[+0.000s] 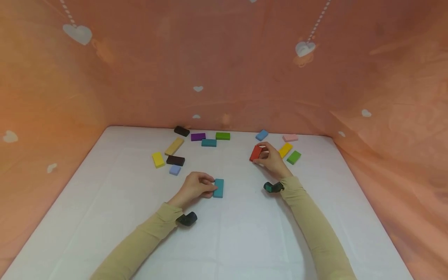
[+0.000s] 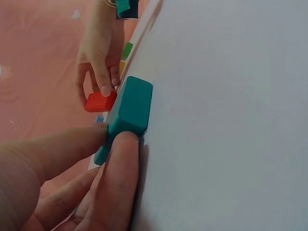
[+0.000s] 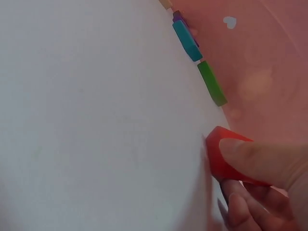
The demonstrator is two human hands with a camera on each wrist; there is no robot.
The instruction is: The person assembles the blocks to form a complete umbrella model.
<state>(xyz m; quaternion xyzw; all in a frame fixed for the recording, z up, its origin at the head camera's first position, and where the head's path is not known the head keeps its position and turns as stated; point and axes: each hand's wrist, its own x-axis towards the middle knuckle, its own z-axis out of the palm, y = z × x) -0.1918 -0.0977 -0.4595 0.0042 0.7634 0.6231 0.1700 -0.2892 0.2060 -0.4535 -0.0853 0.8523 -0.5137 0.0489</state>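
In the head view, the left hand [image 1: 194, 186] is a little left of the centre of the frame, below the middle. It pinches a teal rectangular block [image 1: 218, 188] between thumb and fingers; in the left wrist view this block stands out from the fingertips. I cannot tell if it touches the white cloth [image 1: 241, 233]. The right hand [image 1: 273, 160] is right of the centre and farther up. It pinches a red rectangular block [image 1: 256, 153], which is tilted; in the right wrist view the thumb lies across its face and the other fingers are bent behind it.

Near the right hand, an orange-yellow block [image 1: 285, 149] is partly hidden by this hand, and a light green block [image 1: 294, 157] lies just beside it. Above them are a blue block [image 1: 261, 135] and a pink block [image 1: 290, 137].

In the upper middle of the cloth lie a purple block [image 1: 198, 137], a flat blue-green block [image 1: 209, 142] and a dark green block [image 1: 223, 136], close together. To their left are an upper black block [image 1: 182, 131], a tan block [image 1: 174, 146], a yellow block [image 1: 158, 160], a lower black block [image 1: 175, 160] and a small lavender block [image 1: 175, 170]. Behind everything hangs an orange-pink curtain [image 1: 245, 77] with white hearts.
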